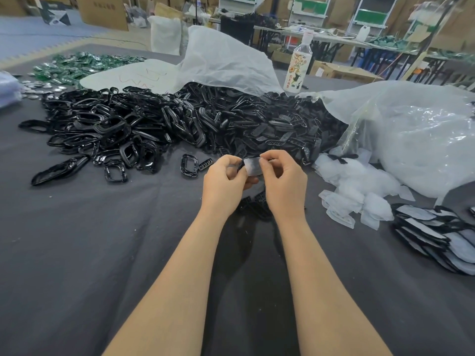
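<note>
Pinching a small black piece with grey film (pixel 253 166) between curled fingers, the left hand (pixel 223 182) and right hand (pixel 284 181) hold it up over the cloth (pixel 102 240), near the black pile (pixel 154 124), likely to steady it. Fingers hide most of it; peeling or sticking, I cannot tell.

Dark grey cloth table (pixel 77 253) carries everything. Heap of black plastic oval frames (pixel 108 129) sits left of centre, with the heap of black flat slotted plastic pieces (pixel 277 124) touching its right side. White plastic sack (pixel 226 57) lies behind both heaps. Clear plastic printed-label bottle (pixel 298 65) stands right of the sack. Green circuit boards (pixel 84 64) lie far left, behind the frames. Big clear plastic bag (pixel 424 140) is on the right, with a pile of translucent film scraps (pixel 359 186) before it. Left hand (pixel 223 181) and right hand (pixel 285 181) meet at centre, before the heaps, with a small film-covered black piece (pixel 253 165) between them.
</note>
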A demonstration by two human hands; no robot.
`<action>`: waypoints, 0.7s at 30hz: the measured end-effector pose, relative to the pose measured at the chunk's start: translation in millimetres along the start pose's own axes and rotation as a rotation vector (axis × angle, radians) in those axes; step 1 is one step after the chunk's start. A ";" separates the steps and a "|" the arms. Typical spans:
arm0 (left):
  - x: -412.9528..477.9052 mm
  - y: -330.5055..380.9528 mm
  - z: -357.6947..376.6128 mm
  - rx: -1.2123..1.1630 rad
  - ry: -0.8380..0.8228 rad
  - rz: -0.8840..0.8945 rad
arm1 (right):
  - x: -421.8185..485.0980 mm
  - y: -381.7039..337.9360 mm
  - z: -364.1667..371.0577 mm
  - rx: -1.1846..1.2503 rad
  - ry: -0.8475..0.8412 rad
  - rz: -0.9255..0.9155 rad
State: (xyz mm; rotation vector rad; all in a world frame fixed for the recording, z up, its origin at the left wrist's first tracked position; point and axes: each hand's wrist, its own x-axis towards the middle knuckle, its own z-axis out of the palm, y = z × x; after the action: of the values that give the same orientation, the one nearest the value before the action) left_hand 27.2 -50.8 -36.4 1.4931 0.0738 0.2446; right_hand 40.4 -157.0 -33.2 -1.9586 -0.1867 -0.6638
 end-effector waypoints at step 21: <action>-0.4 2.1 0.1 -0.181 -0.045 -0.076 | -1.2 0.2 4.2 0.087 0.067 0.080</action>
State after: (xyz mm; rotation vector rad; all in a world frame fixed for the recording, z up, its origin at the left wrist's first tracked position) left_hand 26.6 -50.8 -34.3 1.3121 0.0702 0.1527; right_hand 41.0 -153.2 -35.4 -1.8477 -0.0943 -0.6574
